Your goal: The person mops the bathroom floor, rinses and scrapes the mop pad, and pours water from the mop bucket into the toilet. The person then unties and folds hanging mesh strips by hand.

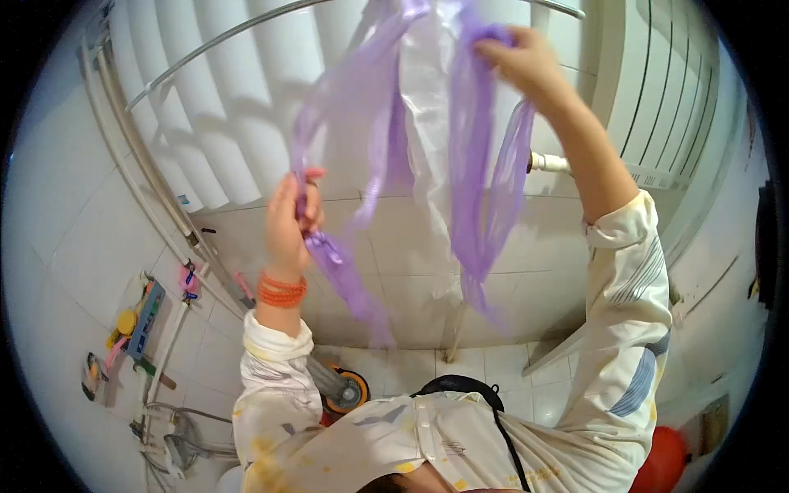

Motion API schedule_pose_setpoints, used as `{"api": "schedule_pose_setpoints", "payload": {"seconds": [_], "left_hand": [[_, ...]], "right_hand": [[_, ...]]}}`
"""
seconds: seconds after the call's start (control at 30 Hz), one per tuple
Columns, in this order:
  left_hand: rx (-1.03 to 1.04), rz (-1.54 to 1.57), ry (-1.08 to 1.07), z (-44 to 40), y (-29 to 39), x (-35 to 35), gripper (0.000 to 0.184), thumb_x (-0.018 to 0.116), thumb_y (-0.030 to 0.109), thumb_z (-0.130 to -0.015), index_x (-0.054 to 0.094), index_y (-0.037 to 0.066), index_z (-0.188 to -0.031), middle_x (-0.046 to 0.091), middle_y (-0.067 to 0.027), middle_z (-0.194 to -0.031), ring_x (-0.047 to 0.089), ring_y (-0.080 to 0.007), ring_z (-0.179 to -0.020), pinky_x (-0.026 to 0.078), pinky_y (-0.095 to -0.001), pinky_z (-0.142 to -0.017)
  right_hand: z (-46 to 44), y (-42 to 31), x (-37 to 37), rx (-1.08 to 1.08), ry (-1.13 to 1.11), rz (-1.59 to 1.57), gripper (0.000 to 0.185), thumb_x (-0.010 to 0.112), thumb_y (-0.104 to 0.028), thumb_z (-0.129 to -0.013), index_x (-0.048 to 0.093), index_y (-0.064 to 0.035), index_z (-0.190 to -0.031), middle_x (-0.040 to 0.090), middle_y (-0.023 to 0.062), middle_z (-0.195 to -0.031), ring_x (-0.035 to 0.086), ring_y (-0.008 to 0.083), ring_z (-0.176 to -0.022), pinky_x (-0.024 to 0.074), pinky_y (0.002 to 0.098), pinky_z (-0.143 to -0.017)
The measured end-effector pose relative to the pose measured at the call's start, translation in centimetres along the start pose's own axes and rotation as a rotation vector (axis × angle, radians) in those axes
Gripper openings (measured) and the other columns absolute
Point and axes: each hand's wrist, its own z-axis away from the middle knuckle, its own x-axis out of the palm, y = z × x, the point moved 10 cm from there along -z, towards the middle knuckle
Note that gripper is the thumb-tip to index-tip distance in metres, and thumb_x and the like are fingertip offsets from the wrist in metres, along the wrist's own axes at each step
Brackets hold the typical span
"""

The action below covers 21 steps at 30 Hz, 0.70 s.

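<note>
My left hand [289,218] is closed around a twisted strip of a thin, see-through purple plastic bag [337,263], whose loose end hangs below the fingers. Higher up, my right hand [526,64] pinches another purple length [472,164], which falls in long folds and a loop. Between the two hands hangs a crumpled white plastic sheet or bag [427,107]. The tops of the purple and white pieces run out of view at the upper edge, and some purple edges are blurred.
A curved metal rail [222,37] crosses in front of a white ribbed radiator [177,107]. A slatted white panel [670,90] stands at right. Pipes [136,156] and a blue rack [146,319] line the left wall. A red round object [662,458] sits lower right.
</note>
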Motion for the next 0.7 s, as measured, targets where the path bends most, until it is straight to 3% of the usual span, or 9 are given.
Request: {"api": "schedule_pose_setpoints", "payload": {"seconds": [0.07, 0.1, 0.13, 0.2, 0.3, 0.33, 0.4, 0.57, 0.7], "left_hand": [[0.125, -0.005, -0.018, -0.8, 4.8, 0.9, 0.029, 0.041, 0.026, -0.094, 0.052, 0.000, -0.103, 0.037, 0.0045, -0.059, 0.028, -0.0036, -0.046, 0.026, -0.0175, -0.044], [0.196, -0.009, -0.053, -1.2, 7.0, 1.4, 0.031, 0.043, 0.028, -0.094, 0.052, 0.000, -0.103, 0.035, 0.0049, -0.058, 0.027, -0.0038, -0.046, 0.026, -0.0184, -0.043], [0.200, -0.009, -0.043, -1.6, 8.2, 1.5, 0.031, 0.043, 0.028, -0.094, 0.052, 0.000, -0.103, 0.035, 0.0049, -0.058, 0.027, -0.0038, -0.046, 0.026, -0.0184, -0.043], [0.291, -0.139, 0.003, -2.2, 10.6, 1.5, 0.029, 0.045, 0.024, -0.093, 0.052, -0.002, -0.104, 0.038, 0.0042, -0.061, 0.031, -0.0037, -0.048, 0.030, -0.0196, -0.046], [0.306, -0.113, -0.004, -3.3, 11.0, 2.1, 0.022, 0.047, 0.021, -0.092, 0.055, 0.002, -0.100, 0.043, 0.0035, -0.061, 0.037, -0.0049, -0.050, 0.035, -0.0198, -0.050], [0.301, -0.111, -0.003, -3.8, 10.7, 2.0, 0.022, 0.047, 0.021, -0.092, 0.055, 0.002, -0.100, 0.043, 0.0035, -0.061, 0.037, -0.0049, -0.050, 0.035, -0.0198, -0.050], [0.245, 0.010, 0.006, -4.9, 9.2, 1.3, 0.021, 0.044, 0.019, -0.093, 0.054, 0.002, -0.100, 0.046, 0.0020, -0.064, 0.042, -0.0064, -0.053, 0.039, -0.0216, -0.054], [0.170, 0.106, 0.026, -5.6, 6.1, -0.2, 0.020, 0.039, 0.015, -0.093, 0.054, 0.003, -0.100, 0.049, 0.0001, -0.066, 0.045, -0.0079, -0.057, 0.040, -0.0227, -0.056], [0.115, -0.010, -0.023, -5.3, 3.4, -1.8, 0.022, 0.041, 0.019, -0.093, 0.052, 0.003, -0.103, 0.047, 0.0007, -0.070, 0.045, -0.0073, -0.060, 0.041, -0.0229, -0.059]], "right_hand": [[-2.0, 1.2, -4.5, 0.034, 0.118, -0.245, 0.019, 0.060, -0.024, -0.081, 0.064, -0.0069, -0.087, 0.051, -0.0031, -0.062, 0.040, 0.0057, -0.051, 0.0308, 0.0231, -0.045], [-0.9, -1.4, -6.5, 0.169, 0.210, -0.026, 0.023, 0.057, -0.007, -0.075, 0.062, 0.0006, -0.096, 0.058, 0.0038, -0.070, 0.059, 0.0141, -0.072, 0.0477, 0.0261, -0.061], [-1.3, 0.7, -9.3, 0.122, 0.412, -0.495, 0.018, 0.057, -0.010, -0.077, 0.066, -0.0013, -0.090, 0.060, 0.0040, -0.069, 0.059, 0.0126, -0.068, 0.0474, 0.0245, -0.059], [-3.7, 3.6, -14.7, -0.050, 0.347, -0.793, 0.016, 0.051, -0.019, -0.088, 0.060, -0.0071, -0.089, 0.054, -0.0021, -0.068, 0.045, 0.0068, -0.057, 0.0323, 0.0217, -0.050], [-0.5, 3.6, -21.4, -0.115, 0.551, -0.710, 0.023, 0.040, -0.016, -0.093, 0.054, 0.0015, -0.099, 0.058, 0.0077, -0.086, 0.055, 0.0153, -0.077, 0.0458, 0.0282, -0.072], [1.6, 2.9, -21.6, 0.000, 0.719, -0.818, 0.022, 0.037, -0.013, -0.092, 0.055, -0.0013, -0.092, 0.054, 0.0052, -0.078, 0.047, 0.0141, -0.064, 0.0406, 0.0278, -0.058], [0.6, 10.8, -28.3, 0.030, 0.675, -0.789, 0.020, 0.039, -0.012, -0.092, 0.054, 0.0008, -0.096, 0.053, 0.0072, -0.082, 0.047, 0.0143, -0.069, 0.0403, 0.0272, -0.060], [16.4, 10.7, -32.1, 0.312, 1.351, -0.605, 0.022, 0.044, -0.013, -0.091, 0.055, 0.0034, -0.100, 0.058, 0.0104, -0.095, 0.058, 0.0204, -0.079, 0.0503, 0.0319, -0.068], [24.7, 14.4, -35.3, 0.252, 1.201, -0.497, 0.022, 0.046, -0.015, -0.090, 0.055, 0.0019, -0.102, 0.059, 0.0091, -0.094, 0.058, 0.0189, -0.078, 0.0497, 0.0304, -0.067]]}}
